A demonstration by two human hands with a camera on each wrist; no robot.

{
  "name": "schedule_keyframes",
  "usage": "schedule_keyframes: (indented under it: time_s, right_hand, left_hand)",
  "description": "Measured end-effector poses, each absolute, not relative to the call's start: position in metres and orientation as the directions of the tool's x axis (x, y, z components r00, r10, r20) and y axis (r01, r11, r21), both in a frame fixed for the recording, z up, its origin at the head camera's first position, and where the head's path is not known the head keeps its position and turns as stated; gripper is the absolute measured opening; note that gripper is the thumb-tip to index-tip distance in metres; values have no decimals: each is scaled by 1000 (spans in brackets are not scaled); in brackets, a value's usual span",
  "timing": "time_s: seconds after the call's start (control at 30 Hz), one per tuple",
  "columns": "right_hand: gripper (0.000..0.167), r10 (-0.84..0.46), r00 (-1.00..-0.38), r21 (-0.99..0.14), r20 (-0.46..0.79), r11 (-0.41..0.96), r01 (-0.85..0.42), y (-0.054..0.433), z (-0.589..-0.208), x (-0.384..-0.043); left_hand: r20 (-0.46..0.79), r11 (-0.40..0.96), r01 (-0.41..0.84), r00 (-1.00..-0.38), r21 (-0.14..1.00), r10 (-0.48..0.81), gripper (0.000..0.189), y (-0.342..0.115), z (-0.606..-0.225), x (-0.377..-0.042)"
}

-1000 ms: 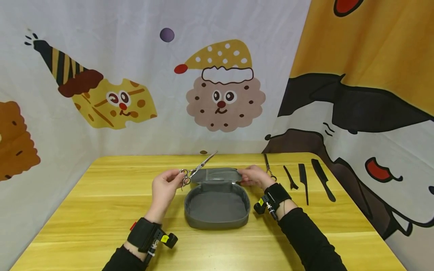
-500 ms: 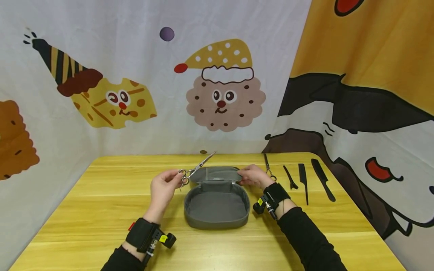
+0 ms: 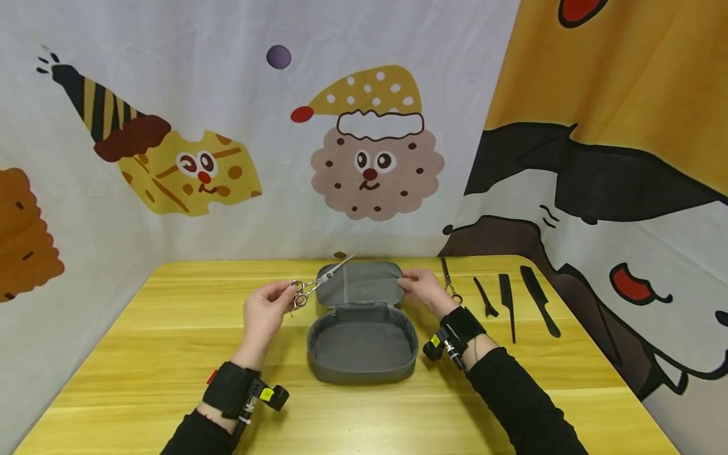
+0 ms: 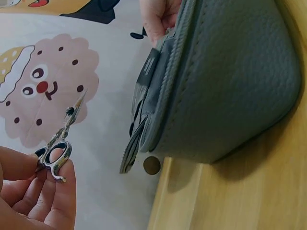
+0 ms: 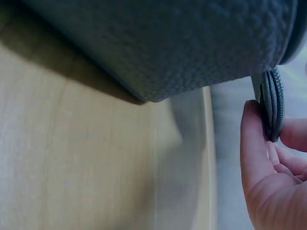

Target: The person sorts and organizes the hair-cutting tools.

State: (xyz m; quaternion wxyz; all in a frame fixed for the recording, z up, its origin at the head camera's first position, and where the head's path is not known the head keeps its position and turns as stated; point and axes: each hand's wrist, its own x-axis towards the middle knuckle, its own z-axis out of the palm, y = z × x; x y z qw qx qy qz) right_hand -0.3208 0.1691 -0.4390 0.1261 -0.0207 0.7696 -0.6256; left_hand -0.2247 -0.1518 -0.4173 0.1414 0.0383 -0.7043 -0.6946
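A grey zip case (image 3: 362, 373) stands on the table with its lid (image 3: 370, 282) folded back and raised. Its inside shows no objects in the head view. My left hand (image 3: 265, 316) pinches silver scissors (image 3: 311, 288) by the finger rings, left of the lid, with the blades pointing up and away to the right. In the left wrist view the scissors (image 4: 61, 136) are held between thumb and fingers, apart from the case. My right hand (image 3: 423, 292) grips the right edge of the lid. The right wrist view shows thumb and fingers pinching the lid's zippered rim (image 5: 272, 105).
To the right on the wooden table (image 3: 188, 328) lie a second pair of scissors (image 3: 447, 275), a hair clip (image 3: 486, 297), a thin-handled comb (image 3: 507, 303) and a wider comb (image 3: 539, 300). A printed curtain (image 3: 227, 76) hangs behind and beside the table.
The lid has tipped up, showing more of its inner face, with my right hand still on its edge. My left hand and the scissors have shifted slightly left.
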Motion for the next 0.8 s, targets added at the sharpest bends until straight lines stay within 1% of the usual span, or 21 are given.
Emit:
schedule_keyframes:
  time_s: [0.23,0.53,0.8]
  right_hand:
    - [48,-172,-979,-971,-111,231,69,170,-437,-318]
    - [41,-152,-986,-988,-63,147,40,170,-436,-317]
    - [39,-143,-990,-993,1,117,-17,170,-437,-316]
  left_hand:
    - [150,37,146,-953,989,-262,25,-163,-416,-225]
    - [124,41,118,-954,992,-274,27,-172,-415,-228]
    - [106,51,95,-954,994,-280,28,-182,-416,-228]
